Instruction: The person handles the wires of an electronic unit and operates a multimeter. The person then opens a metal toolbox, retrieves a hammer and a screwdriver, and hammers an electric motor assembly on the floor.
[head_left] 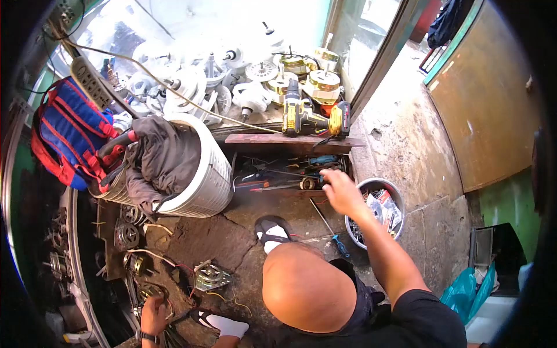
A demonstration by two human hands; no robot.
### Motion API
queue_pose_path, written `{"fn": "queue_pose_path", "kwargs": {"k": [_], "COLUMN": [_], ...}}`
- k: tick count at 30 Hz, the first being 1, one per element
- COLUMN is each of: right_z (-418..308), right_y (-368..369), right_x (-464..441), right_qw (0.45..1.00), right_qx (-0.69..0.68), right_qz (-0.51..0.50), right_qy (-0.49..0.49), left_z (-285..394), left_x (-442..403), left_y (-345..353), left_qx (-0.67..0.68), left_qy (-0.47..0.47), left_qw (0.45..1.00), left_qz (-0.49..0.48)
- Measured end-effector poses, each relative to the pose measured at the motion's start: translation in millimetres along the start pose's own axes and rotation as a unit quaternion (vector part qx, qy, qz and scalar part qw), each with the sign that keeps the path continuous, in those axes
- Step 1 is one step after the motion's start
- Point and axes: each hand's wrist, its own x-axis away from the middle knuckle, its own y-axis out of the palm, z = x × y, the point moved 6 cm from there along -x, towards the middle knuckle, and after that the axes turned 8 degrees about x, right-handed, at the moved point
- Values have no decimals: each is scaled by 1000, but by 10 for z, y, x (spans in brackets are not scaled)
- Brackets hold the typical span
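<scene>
My right hand (342, 191) reaches over the wooden tool box (272, 194), fingers stretched and apart, close to a blue-handled tool inside. A copper-coloured ring-shaped part (307, 184) lies just left of the fingertips. Below that hand, a long screwdriver (331, 229) with a blue handle rests on the floor. At lower left, my left hand (153, 318), wearing a dark wristband, has its fingers curled on an electric motor (152, 292), whose outline is partly hidden. An opened motor (211, 276) with loose wires sits on the floor to the right of it.
A grey bucket (350, 223) of small packets and parts stands by my right forearm. A yellow cordless drill (301, 119) lies on the ledge before several motors. A white basket (217, 168) with dark cloth and a blue-red backpack (75, 130) are at left.
</scene>
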Motion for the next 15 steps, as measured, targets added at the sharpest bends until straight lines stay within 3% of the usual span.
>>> {"fn": "queue_pose_path", "kwargs": {"k": [3, 4, 5, 7, 9, 11, 13, 15], "right_z": [216, 190, 120, -47, -116, -161, -152, -106], "right_y": [824, 1072, 1248, 1518, 1750, 1756, 1642, 1487], "right_x": [226, 330, 402, 541, 602, 585, 514, 425], "right_qw": [999, 999, 999, 996, 989, 991, 999, 998], "right_qx": [-45, -48, -51, -59, -81, -82, -51, -36], "right_qz": [3, 4, 6, -66, -124, -106, -13, 55], "right_qy": [-1, -3, -9, 3, 21, 11, -8, -20], "left_z": [-247, -312, -540, -487, -435, -343, -215, 58], "left_x": [361, 441, 520, 567, 471, 412, 349, 352], "left_y": [-83, -39, 68, 105, -83, -228, -500, -636], "left_qx": [-82, -15, -56, 67, 24, -18, 93, 142], "left_qy": [-67, -165, -29, -166, -143, -122, -152, -175], "left_qw": [994, 984, 993, 956, 965, 970, 983, 973], "left_qz": [-33, -61, -100, -234, -221, -208, -53, -49]}}
